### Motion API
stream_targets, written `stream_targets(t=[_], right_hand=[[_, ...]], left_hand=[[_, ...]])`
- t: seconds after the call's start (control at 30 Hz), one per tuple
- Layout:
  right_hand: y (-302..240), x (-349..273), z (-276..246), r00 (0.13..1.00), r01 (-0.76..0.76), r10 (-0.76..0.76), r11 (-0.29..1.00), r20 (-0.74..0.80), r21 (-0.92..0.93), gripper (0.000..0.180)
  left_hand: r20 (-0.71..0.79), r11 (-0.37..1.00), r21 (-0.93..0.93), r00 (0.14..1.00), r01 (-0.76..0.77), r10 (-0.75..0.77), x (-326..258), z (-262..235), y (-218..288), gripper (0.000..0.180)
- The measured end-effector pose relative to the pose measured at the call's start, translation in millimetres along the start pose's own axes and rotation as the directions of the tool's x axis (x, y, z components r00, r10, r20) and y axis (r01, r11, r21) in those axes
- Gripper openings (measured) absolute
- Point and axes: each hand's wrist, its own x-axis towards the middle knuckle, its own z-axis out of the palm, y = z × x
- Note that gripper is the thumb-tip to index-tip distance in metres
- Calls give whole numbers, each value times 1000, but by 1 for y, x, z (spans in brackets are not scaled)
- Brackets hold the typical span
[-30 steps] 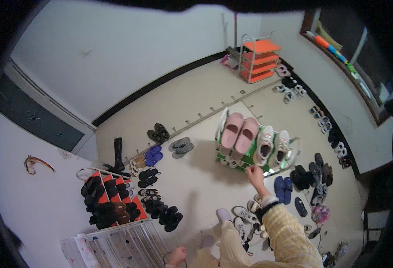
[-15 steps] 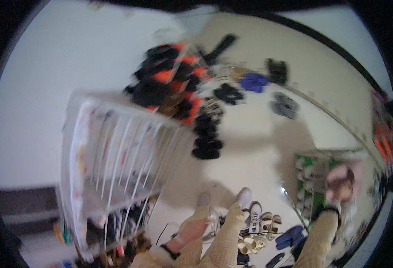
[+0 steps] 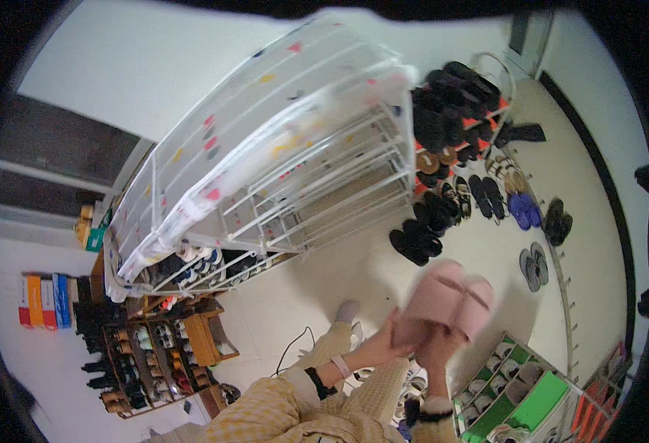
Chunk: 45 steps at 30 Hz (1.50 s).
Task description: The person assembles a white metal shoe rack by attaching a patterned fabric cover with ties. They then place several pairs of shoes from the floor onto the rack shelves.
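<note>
A pair of pink slippers (image 3: 446,295) is raised in front of me over the floor, soles down, toes pointing away. My left hand (image 3: 404,334) is closed at the heel end of the left slipper. My right hand (image 3: 441,351) is closed on the pair from below and behind, its fingers partly inside the slippers. Just right of my right hand stands a low shoe rack (image 3: 538,399) with green shelves holding several light shoes. Shoes on the floor below my hands are mostly hidden by my arms and legs.
A white-framed wire rack (image 3: 317,221) with a spotted clear cover leans across the left and middle. Beyond it is an orange rack (image 3: 419,190) full of dark shoes. Grey slippers (image 3: 533,267) and purple slippers (image 3: 523,212) lie by the right wall. A wooden shoe shelf (image 3: 210,340) stands lower left.
The pink slippers have moved from beside the green rack to the middle in front of me. My left hand, before over my leg, now holds them too. My view has turned to the left.
</note>
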Motion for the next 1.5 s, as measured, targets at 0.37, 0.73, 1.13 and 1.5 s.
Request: stream_targets(t=[0.37,0.73,1.13,1.5], right_hand=[[-332,81,362,644,471,-391,880,657,62,20],[-358,54,438,716,474,-350,879,604,-53,29],[-251,41,365,737,450,-495,868,460,211,32],[-293,58,393,651,690,-704,705,285,163,54]], left_hand=[[-859,987,-137,486,83,-161,-12,-332,-55,58],[-513,652,721,814,236,273,-24,-402,-70,54],[-500,428,822,836,375,226,17,-406,-110,72],[-661,598,725,589,342,464,7,-396,-112,37]])
